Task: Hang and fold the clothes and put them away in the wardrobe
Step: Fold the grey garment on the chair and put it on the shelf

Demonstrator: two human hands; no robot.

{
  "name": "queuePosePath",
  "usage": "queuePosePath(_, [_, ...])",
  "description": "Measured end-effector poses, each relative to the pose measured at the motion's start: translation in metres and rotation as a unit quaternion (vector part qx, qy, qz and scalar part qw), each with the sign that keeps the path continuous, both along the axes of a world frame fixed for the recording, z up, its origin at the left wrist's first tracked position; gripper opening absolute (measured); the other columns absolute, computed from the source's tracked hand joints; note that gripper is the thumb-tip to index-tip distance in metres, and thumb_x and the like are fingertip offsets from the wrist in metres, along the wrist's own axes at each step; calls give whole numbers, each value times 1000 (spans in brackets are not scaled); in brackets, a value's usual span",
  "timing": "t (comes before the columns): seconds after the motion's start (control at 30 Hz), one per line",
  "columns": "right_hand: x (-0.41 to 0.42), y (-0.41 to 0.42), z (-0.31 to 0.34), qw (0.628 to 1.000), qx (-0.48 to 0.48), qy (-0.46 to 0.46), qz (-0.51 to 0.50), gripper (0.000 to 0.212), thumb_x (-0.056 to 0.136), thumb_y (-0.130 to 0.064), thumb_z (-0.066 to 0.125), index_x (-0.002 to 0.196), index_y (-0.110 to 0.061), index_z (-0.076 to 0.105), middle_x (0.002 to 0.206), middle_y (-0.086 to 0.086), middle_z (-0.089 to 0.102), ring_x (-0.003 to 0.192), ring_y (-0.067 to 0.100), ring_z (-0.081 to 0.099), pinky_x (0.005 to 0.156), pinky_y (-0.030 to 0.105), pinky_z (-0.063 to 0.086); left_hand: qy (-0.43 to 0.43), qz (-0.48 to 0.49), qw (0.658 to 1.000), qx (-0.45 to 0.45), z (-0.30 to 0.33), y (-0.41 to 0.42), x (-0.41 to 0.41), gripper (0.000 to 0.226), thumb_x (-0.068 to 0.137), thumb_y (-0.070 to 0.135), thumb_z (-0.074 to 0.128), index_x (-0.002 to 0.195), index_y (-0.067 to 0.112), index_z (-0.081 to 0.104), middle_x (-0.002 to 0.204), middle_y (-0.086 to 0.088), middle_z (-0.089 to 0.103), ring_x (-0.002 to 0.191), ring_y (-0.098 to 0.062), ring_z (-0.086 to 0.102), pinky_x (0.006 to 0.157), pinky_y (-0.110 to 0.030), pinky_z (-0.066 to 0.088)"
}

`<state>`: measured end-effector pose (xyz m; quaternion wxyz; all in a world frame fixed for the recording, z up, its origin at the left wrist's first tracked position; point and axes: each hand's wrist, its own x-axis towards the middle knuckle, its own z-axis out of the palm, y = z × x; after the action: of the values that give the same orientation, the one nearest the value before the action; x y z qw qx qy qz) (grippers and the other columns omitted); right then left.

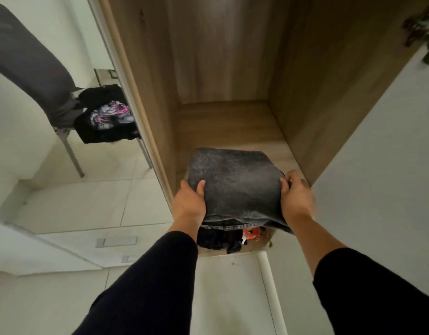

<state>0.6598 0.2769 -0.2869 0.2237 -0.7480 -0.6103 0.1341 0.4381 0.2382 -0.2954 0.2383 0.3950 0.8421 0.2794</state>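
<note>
fingers [200,187] of both hands around folded grey jeans [237,184] in wardrobe [223,126]

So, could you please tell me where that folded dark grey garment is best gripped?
Probably by its two short side edges, one hand from each side, as the left hand and right hand do now: the folded garment is broad, flat and floppy, so one grip might unfold it.

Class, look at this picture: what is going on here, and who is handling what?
A person is putting folded dark grey jeans into an open wooden wardrobe. The left hand and right hand each grip one side of the bundle, holding it at the front of the shelf. Other dark clothes lie below it. More clothes wait on a chair to the left.
</note>
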Motion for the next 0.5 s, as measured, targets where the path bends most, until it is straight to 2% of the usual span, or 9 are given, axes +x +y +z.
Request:
queuePosePath(0.13, [-4, 48, -20, 999, 14, 29, -24, 24, 100, -34, 36, 108, -15, 49, 107, 16, 60, 91, 37, 58, 70, 36, 40, -32, -11, 998, 47, -17, 51, -5, 46, 97, 43, 43, 129, 11, 44, 120, -15, 61, 109, -37, 57, 80, -35, 41])
queuePosePath(0.23, [-8, 74, -28, 997, 14, 64, -41, 23, 100, -28, 37, 112, -13, 50, 113, 15, 58, 94, 36, 57, 67, 32, 33, -41, -35, 995, 80, -28, 85, -11, 44, 96, 33, 49, 132, 7, 44, 126, -19, 58, 115, -38, 54, 90, -36, 42])
queuePosePath(0.3, [-12, 84, -33, 995, 14, 95, -32, 23, 99, -18, 40, 118, -14, 52, 120, 14, 53, 101, 35, 55, 72, 32, 37, -28, -70, 996, 49, -37, 96, -14, 53, 95, 29, 49, 142, 10, 33, 136, -20, 48, 123, -38, 46, 99, -38, 38])
queuePosePath(0.33, [-15, 86, -36, 994, 8, 107, -10, 27, 96, -11, 42, 121, -16, 53, 125, 14, 49, 105, 35, 54, 80, 35, 43, -12, -87, 996, 17, -40, 97, -14, 59, 95, 30, 49, 146, 13, 25, 141, -19, 40, 128, -37, 40, 104, -39, 34])
queuePosePath(0.37, [-17, 84, -41, 995, -2, 100, 15, 33, 94, -7, 43, 123, -18, 53, 130, 13, 46, 108, 35, 53, 90, 39, 45, 22, -104, 994, -26, -42, 94, -12, 64, 96, 33, 47, 149, 17, 17, 146, -17, 31, 132, -36, 33, 107, -42, 30])
queuePosePath(0.43, [-22, 72, -52, 998, -6, 1, 60, 36, 91, -9, 49, 124, -20, 56, 137, 14, 42, 119, 35, 47, 100, 46, 41, 150, -153, 974, -74, -45, 80, -6, 64, 97, 39, 41, 151, 24, 11, 151, -11, 18, 136, -33, 23, 110, -45, 23])
queuePosePath(0.5, [-26, 48, -66, 988, 23, -115, 98, 31, 88, -17, 55, 117, -19, 62, 136, 15, 46, 124, 35, 44, 101, 49, 38, 253, -217, 942, -30, -50, 54, 1, 55, 97, 36, 38, 149, 26, 22, 151, -5, 23, 135, -28, 28, 109, -46, 24])
